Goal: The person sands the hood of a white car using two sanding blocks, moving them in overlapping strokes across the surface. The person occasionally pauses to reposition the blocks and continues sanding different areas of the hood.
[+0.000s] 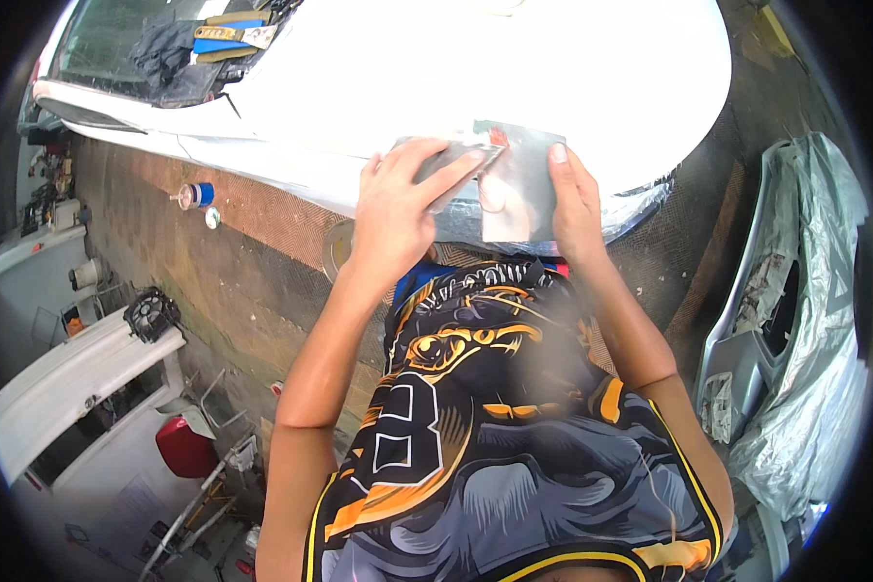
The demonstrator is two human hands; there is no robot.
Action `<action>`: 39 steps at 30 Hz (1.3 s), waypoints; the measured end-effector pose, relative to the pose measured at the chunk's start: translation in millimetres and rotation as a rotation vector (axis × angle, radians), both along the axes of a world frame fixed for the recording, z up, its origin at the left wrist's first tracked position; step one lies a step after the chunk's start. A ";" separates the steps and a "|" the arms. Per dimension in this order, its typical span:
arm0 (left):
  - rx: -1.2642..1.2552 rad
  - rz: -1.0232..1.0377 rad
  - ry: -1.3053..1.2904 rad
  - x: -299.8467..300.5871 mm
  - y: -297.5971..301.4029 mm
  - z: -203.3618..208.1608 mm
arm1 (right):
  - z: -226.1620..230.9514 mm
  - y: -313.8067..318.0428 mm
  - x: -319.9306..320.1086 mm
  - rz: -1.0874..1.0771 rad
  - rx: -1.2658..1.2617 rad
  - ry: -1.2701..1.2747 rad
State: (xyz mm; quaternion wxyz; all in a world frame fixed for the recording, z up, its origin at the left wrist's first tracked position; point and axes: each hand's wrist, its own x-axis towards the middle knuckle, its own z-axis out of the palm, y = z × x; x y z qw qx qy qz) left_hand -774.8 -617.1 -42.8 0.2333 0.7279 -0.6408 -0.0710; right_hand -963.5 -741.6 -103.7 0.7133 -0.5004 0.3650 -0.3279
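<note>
Just in front of my torso, both hands hold a thin grey sheet (529,165) that looks like sandpaper, with a small red printed patch near its upper edge. My left hand (395,199) is closed on its left part, which looks folded or separate; I cannot tell which. Along the right edge my right hand (577,209) pinches the sheet, thumb on top. Pale glare covers part of the sheet's lower middle. Beyond the hands lies the white car body (601,68), its surface washed out by bright light.
Scrapers (233,37) lie by the car's windshield. On the floor to the left are a blue can (202,195) and a small round lid (212,219). White panels (78,388) stand farther left. At right leans a silver bumper (747,364) beside plastic sheeting (824,262).
</note>
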 end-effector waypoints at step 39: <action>-0.024 0.183 0.547 112.1 183.5 -68.9 | 9.0 43.8 44.6 -0.219 0.517 -0.410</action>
